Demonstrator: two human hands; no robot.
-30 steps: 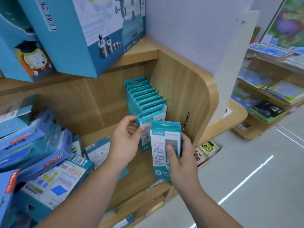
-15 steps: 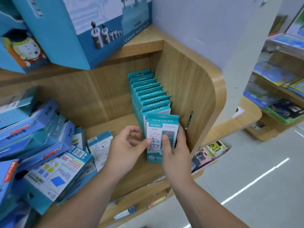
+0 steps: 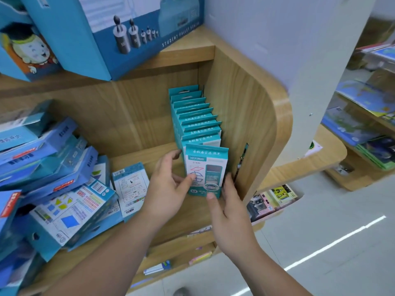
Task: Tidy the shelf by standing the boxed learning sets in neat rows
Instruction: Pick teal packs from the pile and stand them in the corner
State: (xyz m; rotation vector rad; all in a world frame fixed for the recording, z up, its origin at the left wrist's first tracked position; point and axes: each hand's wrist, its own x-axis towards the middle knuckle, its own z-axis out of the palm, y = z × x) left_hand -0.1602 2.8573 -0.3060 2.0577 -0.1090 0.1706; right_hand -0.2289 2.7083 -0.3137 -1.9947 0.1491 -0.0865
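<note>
A row of several teal boxed sets [image 3: 192, 116] stands upright against the right wooden side panel [image 3: 250, 116] of the shelf [image 3: 136, 154]. The front teal box [image 3: 205, 165] stands at the near end of that row, face toward me. My right hand [image 3: 230, 210] holds it, thumb at its lower front edge and fingers along its right side. My left hand [image 3: 168, 189] has relaxed fingers, its thumb touching the box's front and its index finger near the row's left side.
A messy pile of blue boxes [image 3: 53, 167] lies tilted on the shelf's left half, and a white and blue box [image 3: 131, 186] lies flat beside my left hand. Large blue boxes [image 3: 119, 28] stand on the shelf above. Another rack of books [image 3: 363, 124] stands at right.
The teal box in my right hand moved back and down onto the shelf, joining the front of the row. My left hand shifted from the row's front box to this one.
</note>
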